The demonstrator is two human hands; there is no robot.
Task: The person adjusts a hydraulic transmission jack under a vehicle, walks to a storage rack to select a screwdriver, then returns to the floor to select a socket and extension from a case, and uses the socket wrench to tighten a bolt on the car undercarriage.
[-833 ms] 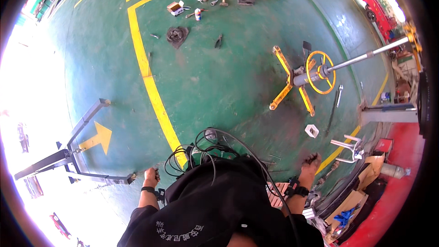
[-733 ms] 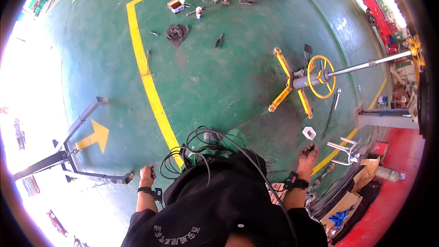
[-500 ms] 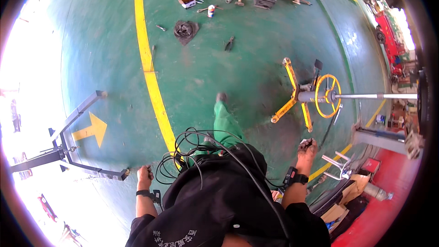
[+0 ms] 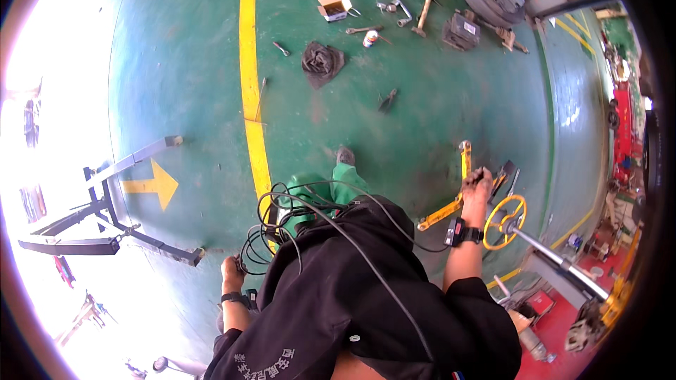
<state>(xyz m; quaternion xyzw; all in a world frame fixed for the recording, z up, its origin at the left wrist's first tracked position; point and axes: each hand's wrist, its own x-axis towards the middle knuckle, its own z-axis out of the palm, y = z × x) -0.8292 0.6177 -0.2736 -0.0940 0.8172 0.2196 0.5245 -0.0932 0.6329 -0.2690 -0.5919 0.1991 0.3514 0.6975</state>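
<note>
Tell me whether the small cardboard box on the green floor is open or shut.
Open: the small cardboard box has a flap sticking out at its right, and its brown inside shows.

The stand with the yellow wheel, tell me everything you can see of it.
The stand looks metal: yellow legs on the green floor, a grey column, a yellow spoked wheel and a silvery rod. It seems upright at the person's right. The right hand overlaps its legs in view; contact is unclear.
</note>
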